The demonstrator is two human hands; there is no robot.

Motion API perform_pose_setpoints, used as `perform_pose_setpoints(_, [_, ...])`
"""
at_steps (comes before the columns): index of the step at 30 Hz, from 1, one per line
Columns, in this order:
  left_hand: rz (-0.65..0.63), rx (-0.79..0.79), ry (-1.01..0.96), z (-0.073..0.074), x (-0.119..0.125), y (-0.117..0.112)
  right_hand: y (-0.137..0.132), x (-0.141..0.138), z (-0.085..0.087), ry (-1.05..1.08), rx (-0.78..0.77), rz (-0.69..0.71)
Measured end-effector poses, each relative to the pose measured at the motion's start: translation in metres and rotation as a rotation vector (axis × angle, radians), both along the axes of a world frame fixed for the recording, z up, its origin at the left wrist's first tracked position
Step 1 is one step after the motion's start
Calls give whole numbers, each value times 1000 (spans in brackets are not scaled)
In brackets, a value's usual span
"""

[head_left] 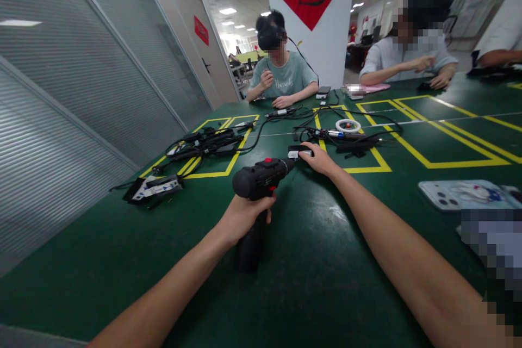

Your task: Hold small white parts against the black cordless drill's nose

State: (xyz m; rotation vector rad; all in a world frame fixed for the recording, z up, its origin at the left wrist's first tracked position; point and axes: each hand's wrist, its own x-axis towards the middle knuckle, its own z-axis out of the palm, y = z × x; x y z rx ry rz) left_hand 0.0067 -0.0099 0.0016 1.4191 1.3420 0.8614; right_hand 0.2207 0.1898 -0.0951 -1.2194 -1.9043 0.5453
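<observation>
My left hand [248, 217] is wrapped round the grip of a black cordless drill [261, 178] with red buttons. The drill stands upright over the green table, its chuck pointing forward and right. At the chuck's tip is a small black box-like part with a white label [294, 153]. My right hand [317, 159] grips this part from the right, thumb and fingers closed on it. Whether the drill bit touches the part is too small to tell.
Bundles of black cables and adapters [204, 144] lie at the left. A white tape roll [348, 126] and a pen-like tool [346, 135] lie beyond my right hand. A phone [468, 194] rests at the right. Two people [285, 73] sit across the green table [122, 261].
</observation>
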Motion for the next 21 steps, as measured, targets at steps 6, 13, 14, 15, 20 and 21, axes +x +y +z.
perform_pose_setpoints(6, [20, -17, -17, 1, 2, 0, 0, 1, 0, -6, 14, 3])
perform_pose_setpoints(13, [15, -13, -51, 0, 2, -1, 0, 1, -1, -4, 12, 3])
perform_pose_setpoints(14, [11, -14, -46, 0, 1, -1, 0, 1, -1, -5, 10, 2])
perform_pose_setpoints(15, [7, -14, -39, 0, 1, -1, 0, 1, -1, -6, 9, 1])
perform_pose_setpoints(20, [8, -20, -14, 0, 0, -1, 0, 1, -1, -11, 16, -3])
perform_pose_setpoints(21, [9, -24, -18, 0, 0, -1, -1, 1, -1, -10, 18, -2])
